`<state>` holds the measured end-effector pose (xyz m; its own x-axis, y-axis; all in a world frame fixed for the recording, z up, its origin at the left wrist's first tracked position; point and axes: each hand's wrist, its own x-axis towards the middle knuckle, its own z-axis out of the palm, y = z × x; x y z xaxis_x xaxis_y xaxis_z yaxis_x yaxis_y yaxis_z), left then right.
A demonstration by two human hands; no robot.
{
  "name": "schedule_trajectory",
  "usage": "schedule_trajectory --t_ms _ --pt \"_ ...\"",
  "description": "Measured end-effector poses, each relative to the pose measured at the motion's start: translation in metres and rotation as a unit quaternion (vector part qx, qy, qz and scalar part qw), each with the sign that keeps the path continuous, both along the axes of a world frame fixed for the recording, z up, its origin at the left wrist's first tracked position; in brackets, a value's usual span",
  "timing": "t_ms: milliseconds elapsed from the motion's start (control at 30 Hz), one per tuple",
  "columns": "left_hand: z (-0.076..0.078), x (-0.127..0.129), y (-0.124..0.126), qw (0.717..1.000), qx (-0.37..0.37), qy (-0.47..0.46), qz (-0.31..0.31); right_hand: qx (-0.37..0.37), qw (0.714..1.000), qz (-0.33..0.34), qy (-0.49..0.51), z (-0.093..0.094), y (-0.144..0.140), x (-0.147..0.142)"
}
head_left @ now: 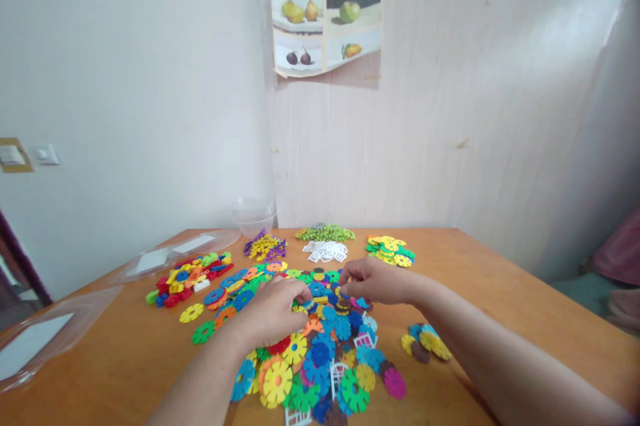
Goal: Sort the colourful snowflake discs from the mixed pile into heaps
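Note:
A large heap of notched plastic discs [320,353] in many colours lies in front of me, with a few small white window-shaped pieces [339,378] among them. My left hand [275,309] is over the heap's left middle, palm down, thumb and forefinger bent and apart, with discs showing between them. At the heap's far right edge is my right hand [375,281], its fingers curled and their tips close together against the discs. Whatever those fingertips may hold is too small to make out.
Building blocks [190,277] are piled at left. Farther back are purple and yellow pieces [266,247], white pieces [326,251], green pieces [325,233] and yellow-green discs [391,251]. Clear bowls [254,216] stand by the wall; clear lids [95,303] lie left. A small disc pile [427,342] sits right.

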<state>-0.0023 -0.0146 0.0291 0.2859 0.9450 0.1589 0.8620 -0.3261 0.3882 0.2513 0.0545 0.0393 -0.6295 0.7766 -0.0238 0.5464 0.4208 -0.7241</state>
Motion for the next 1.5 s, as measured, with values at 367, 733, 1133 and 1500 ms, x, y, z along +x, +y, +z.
schedule_trajectory --t_ms 367,733,1133,1500 --pt "-0.004 0.0 0.005 1.0 -0.017 -0.005 -0.011 0.155 0.98 0.048 -0.115 -0.001 -0.026 -0.023" --pt "0.011 0.003 -0.009 0.997 -0.031 0.077 -0.005 0.144 0.975 0.078 -0.149 0.001 -0.035 -0.028" --pt "-0.003 0.008 0.002 0.992 -0.035 -0.118 -0.028 0.161 0.984 0.043 -0.068 -0.005 -0.033 -0.032" --pt "0.002 0.023 0.005 0.943 -0.04 -0.33 -0.03 0.088 0.995 -0.01 0.055 -0.008 -0.029 -0.039"
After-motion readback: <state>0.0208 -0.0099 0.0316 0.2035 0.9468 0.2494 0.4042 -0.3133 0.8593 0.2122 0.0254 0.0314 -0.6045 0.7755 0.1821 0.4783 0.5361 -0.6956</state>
